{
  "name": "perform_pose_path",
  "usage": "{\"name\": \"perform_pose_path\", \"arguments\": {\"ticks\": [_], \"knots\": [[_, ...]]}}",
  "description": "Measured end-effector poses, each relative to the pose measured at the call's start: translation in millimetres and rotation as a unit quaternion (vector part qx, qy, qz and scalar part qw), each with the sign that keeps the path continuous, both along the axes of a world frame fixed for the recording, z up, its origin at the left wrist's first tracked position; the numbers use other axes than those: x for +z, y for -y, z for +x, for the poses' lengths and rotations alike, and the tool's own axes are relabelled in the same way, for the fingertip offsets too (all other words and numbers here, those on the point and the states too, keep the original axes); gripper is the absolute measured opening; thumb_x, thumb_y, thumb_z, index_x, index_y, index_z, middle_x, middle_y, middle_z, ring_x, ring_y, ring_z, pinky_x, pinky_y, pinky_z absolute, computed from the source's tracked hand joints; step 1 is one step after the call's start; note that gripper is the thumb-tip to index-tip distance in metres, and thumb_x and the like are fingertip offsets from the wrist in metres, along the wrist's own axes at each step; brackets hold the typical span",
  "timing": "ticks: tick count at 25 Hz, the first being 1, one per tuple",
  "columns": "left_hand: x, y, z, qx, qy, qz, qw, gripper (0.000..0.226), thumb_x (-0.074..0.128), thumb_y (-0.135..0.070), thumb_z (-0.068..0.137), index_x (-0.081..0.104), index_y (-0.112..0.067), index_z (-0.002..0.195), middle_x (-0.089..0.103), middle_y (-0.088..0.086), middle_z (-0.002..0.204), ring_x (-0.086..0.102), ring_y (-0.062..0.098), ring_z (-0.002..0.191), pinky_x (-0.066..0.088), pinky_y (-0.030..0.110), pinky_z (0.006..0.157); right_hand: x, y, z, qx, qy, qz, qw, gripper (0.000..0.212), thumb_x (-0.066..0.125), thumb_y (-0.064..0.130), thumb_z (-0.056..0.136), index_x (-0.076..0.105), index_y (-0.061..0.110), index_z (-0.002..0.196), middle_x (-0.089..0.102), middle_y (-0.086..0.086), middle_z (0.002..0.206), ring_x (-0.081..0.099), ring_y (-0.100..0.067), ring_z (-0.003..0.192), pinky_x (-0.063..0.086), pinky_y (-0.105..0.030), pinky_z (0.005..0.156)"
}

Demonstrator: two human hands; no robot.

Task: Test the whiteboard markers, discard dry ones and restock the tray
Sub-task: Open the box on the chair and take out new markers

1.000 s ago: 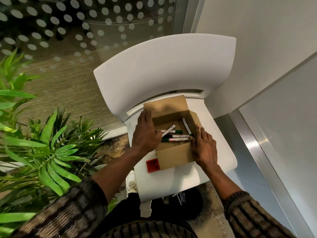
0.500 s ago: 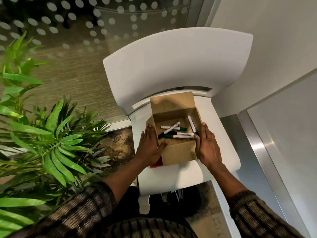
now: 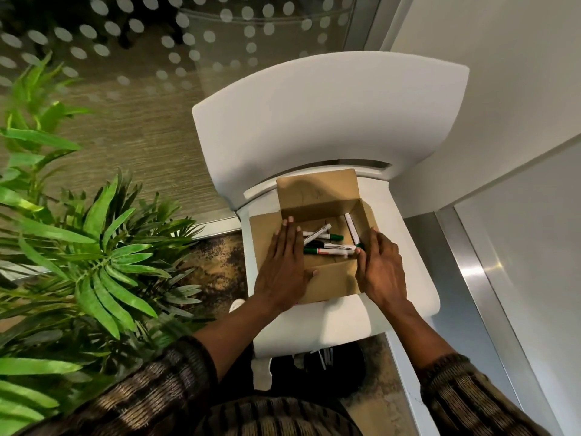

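An open cardboard box [image 3: 317, 196] sits on the seat of a white chair [image 3: 327, 121]. Several white markers with green caps [image 3: 330, 236] lie loose inside it, one leaning on the right wall [image 3: 351, 228]. My left hand [image 3: 284, 265] lies flat with straight fingers on the box's left flap and wall. At the box's right wall, my right hand [image 3: 382, 270] presses with straight fingers, the fingertips near a marker's end. Neither hand holds a marker.
A leafy green plant [image 3: 94, 256] crowds the left side. A dotted glass partition [image 3: 157, 42] stands behind the chair. At right is a white wall with a metal frame strip [image 3: 478, 278]. A dark bin with sticks inside [image 3: 327, 363] sits under the seat's front edge.
My left hand slid from the box's inside onto its left flap and side, covering the red object beside the box. The right hand stayed at the right wall. The view shifted closer.
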State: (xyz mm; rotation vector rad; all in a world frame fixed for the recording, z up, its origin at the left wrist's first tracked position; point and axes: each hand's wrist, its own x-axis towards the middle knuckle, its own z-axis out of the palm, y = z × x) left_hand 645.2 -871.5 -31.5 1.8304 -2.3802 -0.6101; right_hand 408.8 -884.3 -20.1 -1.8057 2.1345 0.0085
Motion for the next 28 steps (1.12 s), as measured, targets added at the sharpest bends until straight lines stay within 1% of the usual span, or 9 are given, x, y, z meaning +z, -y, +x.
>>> {"name": "perform_pose_path", "arguments": {"ticks": [3, 5, 7, 11, 14, 16, 20, 24, 28], "knots": [[-11, -18, -4, -0.107, 0.047, -0.124, 0.985, 0.060, 0.049, -0.016, 0.108, 0.033, 0.004, 0.163, 0.021, 0.029, 0.174, 0.019, 0.042, 0.164, 0.019, 0.052, 0.134, 6, 7, 6, 0.025, -0.054, -0.040, 0.997, 0.058, 0.054, 0.041, 0.104, 0.047, 0.006, 0.150, 0.049, -0.023, 0.151, 0.050, -0.042, 0.132, 0.050, -0.052, 0.106], [-18, -33, -3, -0.155, 0.052, -0.145, 0.976, 0.061, 0.033, -0.002, 0.099, 0.043, 0.004, 0.159, 0.038, 0.029, 0.167, 0.035, 0.043, 0.158, 0.032, 0.053, 0.129, 12, 13, 7, 0.033, -0.057, -0.049, 0.997, 0.054, 0.064, 0.035, 0.099, 0.056, 0.002, 0.140, 0.052, -0.024, 0.146, 0.050, -0.044, 0.129, 0.053, -0.052, 0.102], [-22, -44, -2, -0.145, 0.051, -0.146, 0.977, 0.066, 0.025, -0.003, 0.096, 0.045, 0.004, 0.158, 0.046, 0.028, 0.163, 0.043, 0.042, 0.154, 0.037, 0.052, 0.127, 17, 19, 10, 0.037, -0.056, -0.071, 0.995, 0.052, 0.072, 0.030, 0.094, 0.061, 0.000, 0.134, 0.053, -0.026, 0.145, 0.050, -0.046, 0.131, 0.055, -0.055, 0.101], [-28, -49, -7, -0.119, 0.059, -0.140, 0.981, 0.069, 0.049, -0.008, 0.095, 0.037, 0.005, 0.162, 0.040, 0.029, 0.166, 0.036, 0.044, 0.157, 0.023, 0.055, 0.131, 19, 42, 24, 0.159, -0.016, -0.097, 0.982, 0.047, 0.078, 0.019, 0.090, 0.064, 0.005, 0.133, 0.061, -0.021, 0.134, 0.059, -0.041, 0.119, 0.059, -0.048, 0.087], [-28, -48, -9, -0.112, 0.063, -0.125, 0.984, 0.082, 0.068, -0.017, 0.094, 0.031, 0.007, 0.163, 0.036, 0.031, 0.167, 0.032, 0.046, 0.159, 0.016, 0.056, 0.133, 12, 69, 42, 0.268, 0.005, 0.073, 0.961, 0.038, 0.075, 0.025, 0.094, 0.068, 0.017, 0.130, 0.068, -0.013, 0.125, 0.066, -0.036, 0.113, 0.059, -0.040, 0.084], [-27, -49, -10, -0.108, 0.050, -0.126, 0.985, 0.083, 0.071, -0.018, 0.092, 0.034, 0.007, 0.162, 0.039, 0.031, 0.166, 0.035, 0.047, 0.157, 0.014, 0.055, 0.133, 7, 86, 51, 0.299, -0.025, 0.133, 0.944, 0.037, 0.075, 0.033, 0.093, 0.069, 0.018, 0.126, 0.071, -0.013, 0.123, 0.069, -0.036, 0.111, 0.058, -0.040, 0.084], [-24, -50, -11, -0.090, 0.041, -0.134, 0.986, 0.083, 0.073, -0.017, 0.088, 0.038, 0.006, 0.160, 0.042, 0.029, 0.165, 0.038, 0.046, 0.156, 0.011, 0.053, 0.131, -5, 105, 56, 0.316, -0.086, 0.143, 0.934, 0.031, 0.078, 0.034, 0.089, 0.068, 0.016, 0.113, 0.072, -0.015, 0.112, 0.071, -0.037, 0.104, 0.056, -0.040, 0.082], [-23, -50, -8, -0.088, 0.043, -0.123, 0.988, 0.091, 0.076, -0.020, 0.087, 0.033, 0.004, 0.163, 0.039, 0.027, 0.167, 0.034, 0.043, 0.159, 0.008, 0.052, 0.132, -10, 104, 61, 0.369, -0.116, 0.139, 0.912, 0.044, 0.081, 0.042, 0.084, 0.068, 0.018, 0.118, 0.072, -0.011, 0.118, 0.070, -0.036, 0.108, 0.055, -0.043, 0.091], [-25, -49, -7, -0.096, 0.040, -0.111, 0.988, 0.089, 0.071, -0.019, 0.091, 0.028, 0.003, 0.165, 0.034, 0.026, 0.171, 0.028, 0.042, 0.161, 0.013, 0.052, 0.133, -13, 99, 64, 0.408, -0.103, 0.148, 0.895, 0.052, 0.079, 0.053, 0.082, 0.069, 0.028, 0.126, 0.074, -0.004, 0.123, 0.072, -0.031, 0.111, 0.058, -0.038, 0.092]]}}
